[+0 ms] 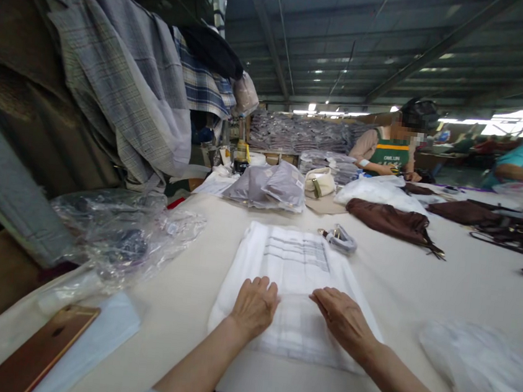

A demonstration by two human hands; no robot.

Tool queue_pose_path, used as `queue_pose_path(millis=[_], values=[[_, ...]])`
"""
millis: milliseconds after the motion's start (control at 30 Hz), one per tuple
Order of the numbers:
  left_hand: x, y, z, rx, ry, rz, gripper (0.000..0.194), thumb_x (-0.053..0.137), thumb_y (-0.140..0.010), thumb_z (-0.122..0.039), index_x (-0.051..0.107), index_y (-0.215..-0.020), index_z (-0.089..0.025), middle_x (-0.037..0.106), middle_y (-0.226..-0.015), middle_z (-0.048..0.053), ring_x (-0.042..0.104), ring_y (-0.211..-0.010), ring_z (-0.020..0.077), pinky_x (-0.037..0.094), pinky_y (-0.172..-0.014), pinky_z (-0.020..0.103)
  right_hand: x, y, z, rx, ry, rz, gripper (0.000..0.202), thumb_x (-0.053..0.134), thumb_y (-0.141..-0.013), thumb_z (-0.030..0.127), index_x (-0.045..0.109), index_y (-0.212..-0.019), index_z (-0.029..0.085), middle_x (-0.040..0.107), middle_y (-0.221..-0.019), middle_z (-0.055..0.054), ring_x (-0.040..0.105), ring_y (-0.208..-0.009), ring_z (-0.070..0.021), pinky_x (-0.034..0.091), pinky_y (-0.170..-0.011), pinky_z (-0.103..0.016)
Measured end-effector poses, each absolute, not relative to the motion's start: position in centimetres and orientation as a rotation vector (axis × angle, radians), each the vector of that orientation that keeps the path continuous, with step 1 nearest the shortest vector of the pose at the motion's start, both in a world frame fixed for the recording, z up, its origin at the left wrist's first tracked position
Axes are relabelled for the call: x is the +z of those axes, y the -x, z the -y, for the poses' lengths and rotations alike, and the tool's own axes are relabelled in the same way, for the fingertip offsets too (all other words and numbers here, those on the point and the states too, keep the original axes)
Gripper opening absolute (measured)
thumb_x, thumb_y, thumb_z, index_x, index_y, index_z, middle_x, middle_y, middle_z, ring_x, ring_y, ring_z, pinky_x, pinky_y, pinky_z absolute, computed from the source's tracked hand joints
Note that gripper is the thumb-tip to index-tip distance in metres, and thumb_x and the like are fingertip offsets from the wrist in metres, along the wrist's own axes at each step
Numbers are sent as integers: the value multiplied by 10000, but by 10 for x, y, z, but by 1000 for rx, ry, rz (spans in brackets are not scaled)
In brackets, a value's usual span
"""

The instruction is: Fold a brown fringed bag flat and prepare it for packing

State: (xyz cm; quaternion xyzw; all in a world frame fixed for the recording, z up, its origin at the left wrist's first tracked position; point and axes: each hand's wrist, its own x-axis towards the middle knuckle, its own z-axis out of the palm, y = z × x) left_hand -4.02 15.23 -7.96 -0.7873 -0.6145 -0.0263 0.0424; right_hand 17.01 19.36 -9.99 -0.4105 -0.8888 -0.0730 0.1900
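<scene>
Bags come first here: the flat clear bag point(296, 287) lying in the middle of your worktop point(420, 287) holds a folded white garment, with a printed sheet showing through its far half. Far beyond it, a second clear bag point(267, 187) holds grey folded cloth, and a small cream pouch point(319, 182) stands just to its right. To the left, a heap of crumpled empty plastic bags point(121, 237) lies near the worktop's edge; at the near right another pale plastic bag point(481, 369) lies blurred, and you cannot tell what is in it. Your left hand point(254, 304) rests palm down on the near left part of the bagged garment, fingers together and pointing away from you, pressing flat and pinching nothing. Your right hand point(345, 317) lies palm down just beside it on the near right part, fingers stretched toward the left, equally flat and holding nothing. Both forearms come in from the near edge and angle toward each other. A phone point(39, 350) lies on a white sheet at the near left corner. Dark brown garments point(392, 222) are spread on the far right, where another person in a green apron point(390, 152) works at the far side.
</scene>
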Motion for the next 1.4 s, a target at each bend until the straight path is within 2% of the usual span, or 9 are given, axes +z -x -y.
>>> queue_pose_path(millis=[133,300,467,600,700,867,1100,1267,1400], values=[[-76,58,-151,0,2337,1895,281,336,-819,-9,584,-909,-106,616,-903,136,573,-902,258,423,-762,383,-90,-176,-180,-348,994,2518,328,286,-961,255,569,-808,187,550,-669,-27,502,-641,-152,350,-610,-268],[-67,97,-122,22,2245,1943,292,339,-805,15,593,-882,-107,618,-868,131,579,-847,251,413,-752,372,-97,-194,-159,-359,852,2557,261,327,-901,106,570,-878,199,560,-689,-11,488,-615,-146,362,-615,-267],[-60,119,-82,-144,2133,2083,294,325,-815,-6,593,-842,-124,608,-889,137,561,-878,267,396,-802,397,-102,-224,-132,-241,1097,2353,358,328,-758,-14,603,-873,185,590,-751,-73,524,-663,-189,377,-633,-326],[-62,124,-63,-436,1948,2357,250,366,-796,-23,582,-811,-148,607,-895,118,566,-907,261,393,-807,387,-101,-237,-114,192,1414,1971,218,451,-714,132,616,-813,236,594,-739,-30,524,-580,-156,382,-559,-299],[-67,125,-55,-764,1753,2639,164,457,-764,-78,575,-710,-178,611,-716,52,602,-772,242,413,-714,348,-104,-234,-107,514,1581,1590,114,553,-667,243,577,-778,230,568,-633,16,491,-455,-119,378,-456,-268],[-78,117,-50,-1616,1358,2945,99,550,-748,-131,544,-657,-169,539,-527,-51,581,-530,142,408,-528,247,-106,-225,-105,934,1521,1193,215,638,-660,387,515,-699,214,413,-439,83,379,-310,-82,287,-296,-218],[-84,105,-54,-2615,1038,2718,204,632,-739,-140,456,-638,-159,527,-615,-53,562,-580,88,515,-618,251,-92,-228,-98,1260,1305,984,237,731,-603,343,532,-658,227,574,-544,20,585,-503,-137,510,-455,-258],[-96,105,-44,-2581,1284,2634,311,720,-587,-319,473,-724,-189,531,-607,-64,568,-574,110,518,-659,284,-94,-229,-76,1386,1317,951,320,747,-580,450,589,-673,189,666,-672,-40,647,-696,-182,528,-682,-302],[-100,103,-26,-2166,1541,2716,365,726,-489,-364,582,-788,-212,551,-546,-75,537,-531,151,494,-669,328,-98,-226,-61,1190,1536,1208,449,596,-640,637,576,-618,189,637,-623,-16,569,-608,-156,445,-572,-257]])
